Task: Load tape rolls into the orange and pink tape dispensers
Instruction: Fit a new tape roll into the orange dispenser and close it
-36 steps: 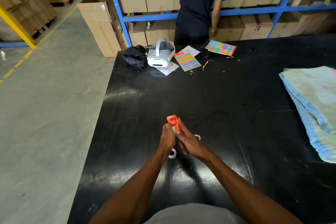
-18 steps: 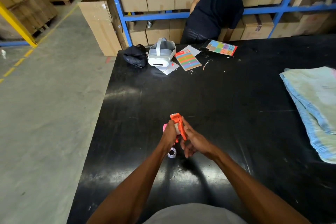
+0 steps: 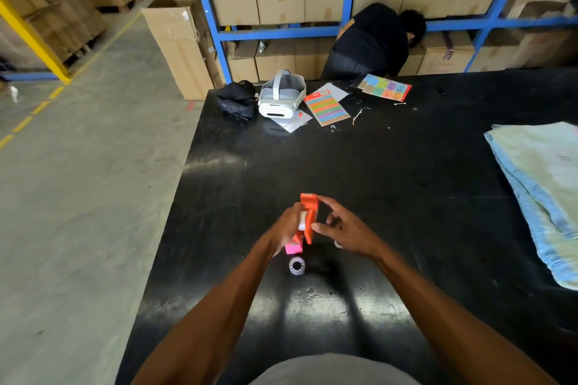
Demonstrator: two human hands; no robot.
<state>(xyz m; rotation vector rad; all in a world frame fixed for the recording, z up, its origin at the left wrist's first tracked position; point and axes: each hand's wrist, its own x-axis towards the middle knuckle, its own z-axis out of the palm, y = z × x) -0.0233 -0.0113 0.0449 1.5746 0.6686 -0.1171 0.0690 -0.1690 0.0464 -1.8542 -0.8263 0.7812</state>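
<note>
The orange tape dispenser (image 3: 309,216) is up off the table (image 3: 391,184), held upright in the left hand (image 3: 286,226), whose fingers are wrapped round it with a pale tape roll showing at its side. The right hand (image 3: 345,230) sits just beside it, fingers spread and loose, fingertips only brushing the orange shell, gripping nothing. Risk here, as I read it: the roll looks only partly seated, so a careless squeeze or tilt could pop it out or let the shell halves slip apart. It is all happening in mid-air, so anything dropped lands on black tabletop and could roll.

Directly beneath the hands lies the pink tape dispenser (image 3: 294,247), flat on the table and partly hidden by the left wrist. Just nearer the camera sits a spare tape roll (image 3: 296,266), free to be nudged by a forearm. A second small roll (image 3: 337,244) peeks out under the right hand.

Farther off, well clear: a white headset (image 3: 281,98), a black pouch (image 3: 236,98), coloured sticker sheets (image 3: 327,108), a folded blue cloth (image 3: 538,184) at the right. Another person bends at the blue shelving (image 3: 281,31) beyond.
</note>
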